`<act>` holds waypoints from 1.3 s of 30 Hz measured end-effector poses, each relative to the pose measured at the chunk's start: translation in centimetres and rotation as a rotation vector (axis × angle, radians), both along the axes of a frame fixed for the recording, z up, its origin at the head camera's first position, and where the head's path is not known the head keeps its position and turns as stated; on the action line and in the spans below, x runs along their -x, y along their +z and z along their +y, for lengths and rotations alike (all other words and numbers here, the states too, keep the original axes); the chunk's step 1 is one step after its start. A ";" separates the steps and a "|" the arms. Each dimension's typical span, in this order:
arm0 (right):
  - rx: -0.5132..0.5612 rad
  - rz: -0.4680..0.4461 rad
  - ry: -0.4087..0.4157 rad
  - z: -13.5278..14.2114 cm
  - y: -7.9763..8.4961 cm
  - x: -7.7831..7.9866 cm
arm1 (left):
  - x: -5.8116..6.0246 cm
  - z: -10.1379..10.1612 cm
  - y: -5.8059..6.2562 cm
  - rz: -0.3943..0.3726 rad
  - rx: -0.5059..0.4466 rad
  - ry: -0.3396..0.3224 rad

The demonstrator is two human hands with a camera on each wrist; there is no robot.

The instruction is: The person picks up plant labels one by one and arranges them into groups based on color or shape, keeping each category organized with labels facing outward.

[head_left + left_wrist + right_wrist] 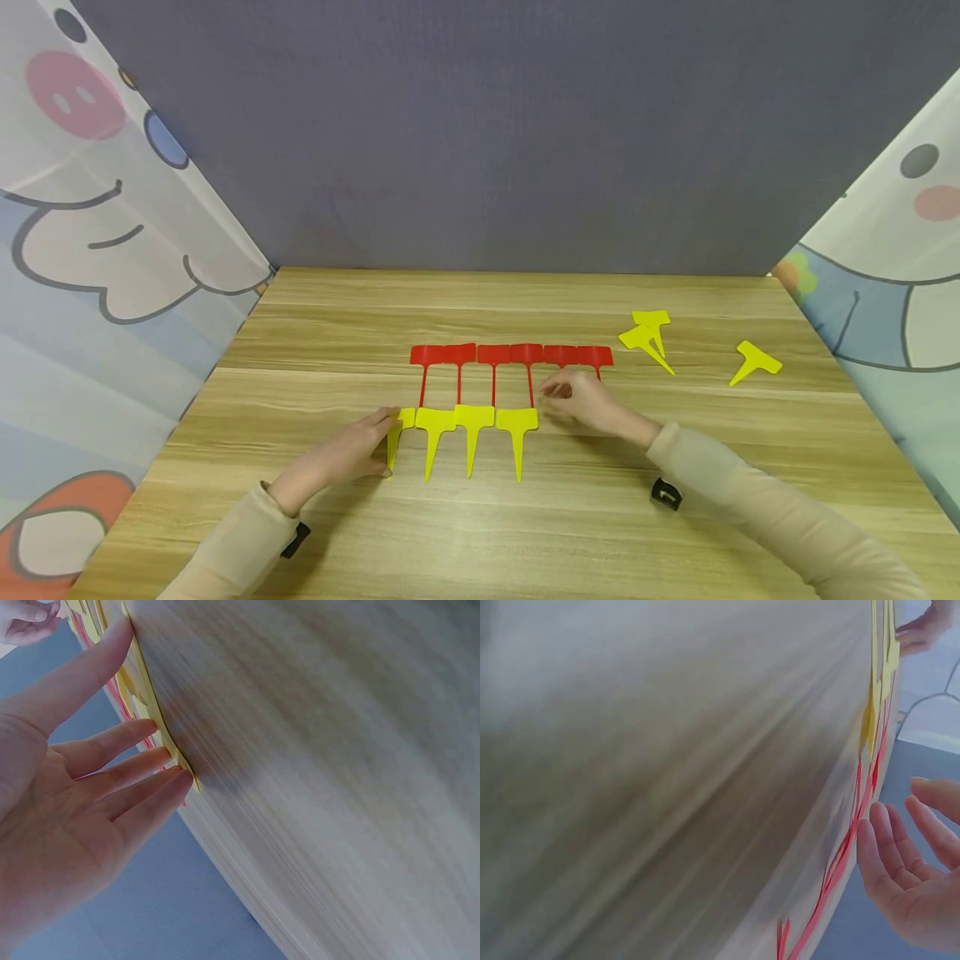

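Red T-shaped plant labels lie side by side in a row on the wooden table, stems toward the person. Closer in, several yellow T-shaped plant labels form a second row, their heads at the ends of the red stems. My left hand rests its fingertips on the leftmost yellow label, thumb near the pointed tip and fingers by the head. In the left wrist view those fingers are nearly straight. My right hand, empty with fingers relaxed, hovers over the right end of the red row, covering some stems.
Two yellow labels overlap at the back right, and one more yellow label lies farther right. A dark grey panel stands behind the table. Cartoon-printed curtains hang on both sides.
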State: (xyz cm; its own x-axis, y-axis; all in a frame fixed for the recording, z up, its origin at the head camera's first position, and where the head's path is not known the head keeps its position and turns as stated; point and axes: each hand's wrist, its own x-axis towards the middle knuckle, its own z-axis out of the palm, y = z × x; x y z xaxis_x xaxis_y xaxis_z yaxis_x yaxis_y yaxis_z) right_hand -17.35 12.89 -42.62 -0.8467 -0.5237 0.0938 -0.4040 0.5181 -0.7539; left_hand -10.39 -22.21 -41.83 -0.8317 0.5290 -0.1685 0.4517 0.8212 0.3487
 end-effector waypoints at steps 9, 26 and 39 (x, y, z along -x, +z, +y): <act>-0.001 -0.043 -0.057 1.4 0.8 0.9 | -0.1 0.0 0.1 0.002 -0.006 -0.004; -0.022 0.004 -0.148 4.8 1.0 3.1 | 0.0 0.0 0.0 -0.008 -0.004 0.004; -0.062 0.006 -0.255 7.0 1.2 4.3 | -0.1 0.1 0.2 0.000 -0.011 0.003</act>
State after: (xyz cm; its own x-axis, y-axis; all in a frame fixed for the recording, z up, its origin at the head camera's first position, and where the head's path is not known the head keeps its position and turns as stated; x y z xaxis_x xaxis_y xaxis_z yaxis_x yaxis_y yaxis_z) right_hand -21.64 19.86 -41.41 -0.9515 -0.2986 0.0741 -0.2593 0.6485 -0.7157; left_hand -10.33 -22.14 -41.67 -0.8331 0.5287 -0.1624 0.4497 0.8185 0.3575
